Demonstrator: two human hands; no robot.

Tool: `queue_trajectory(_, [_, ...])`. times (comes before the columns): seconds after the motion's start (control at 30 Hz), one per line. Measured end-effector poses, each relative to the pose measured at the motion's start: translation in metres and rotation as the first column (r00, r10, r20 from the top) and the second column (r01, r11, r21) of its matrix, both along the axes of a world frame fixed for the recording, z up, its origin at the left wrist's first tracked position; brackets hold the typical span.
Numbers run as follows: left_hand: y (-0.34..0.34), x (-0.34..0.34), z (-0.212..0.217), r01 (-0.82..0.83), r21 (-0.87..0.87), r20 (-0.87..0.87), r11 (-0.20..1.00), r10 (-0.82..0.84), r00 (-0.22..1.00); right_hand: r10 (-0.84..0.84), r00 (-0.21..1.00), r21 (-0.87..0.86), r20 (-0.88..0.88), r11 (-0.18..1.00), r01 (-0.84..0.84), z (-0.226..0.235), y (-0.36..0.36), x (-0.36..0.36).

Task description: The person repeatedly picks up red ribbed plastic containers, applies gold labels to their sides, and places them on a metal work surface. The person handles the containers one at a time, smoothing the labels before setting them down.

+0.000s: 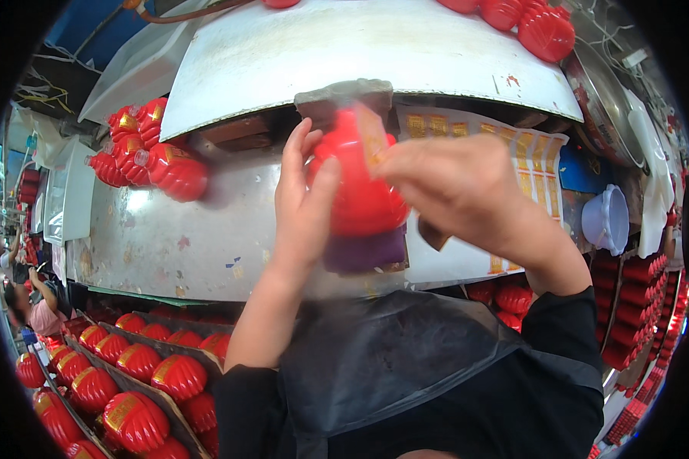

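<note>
left hand (302, 206) grips the red ribbed lantern (357, 183) from 9 o'clock; right hand (463, 191) pinches its gold label strip (373, 138) at 1 o'clock. judgement: keep lantern steady, press strip flat.

We hold both hands up close together. Our left hand (302, 203) stands upright, fingers (292, 153) curled in a grip. Our right hand (455, 187) reaches in from the right, blurry.

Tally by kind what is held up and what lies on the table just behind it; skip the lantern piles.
Red lantern: 1, gripped by the left hand, with the right hand on it
Sheet of gold labels: 1
Pale purple bowl: 1
Total: 3
</note>
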State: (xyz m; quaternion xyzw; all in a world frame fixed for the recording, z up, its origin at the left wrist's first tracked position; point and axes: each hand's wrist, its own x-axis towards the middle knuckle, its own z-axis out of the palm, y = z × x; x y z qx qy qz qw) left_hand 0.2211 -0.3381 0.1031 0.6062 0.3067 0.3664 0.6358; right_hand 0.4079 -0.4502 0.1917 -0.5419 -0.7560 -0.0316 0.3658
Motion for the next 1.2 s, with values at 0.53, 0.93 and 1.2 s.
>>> queue_trajectory(0.53, [0.018,0.004,-0.005,-0.069,0.497,-0.117,0.865,0.146,0.982,0.005,0.982,0.043,0.187,0.999,-0.013,-0.032,-0.024,-0.026])
queue_trajectory(0.93, [0.011,-0.003,0.014,0.308,0.701,-0.46,0.643,0.077,0.885,-0.319,0.943,-0.263,-0.098,0.922,0.284,-0.052,0.016,-0.011])
queue_trajectory(1.2, [0.013,-0.005,0.007,0.252,0.622,-0.331,0.741,-0.042,0.943,-0.228,0.96,-0.338,-0.162,0.927,0.163,-0.047,0.01,-0.001])
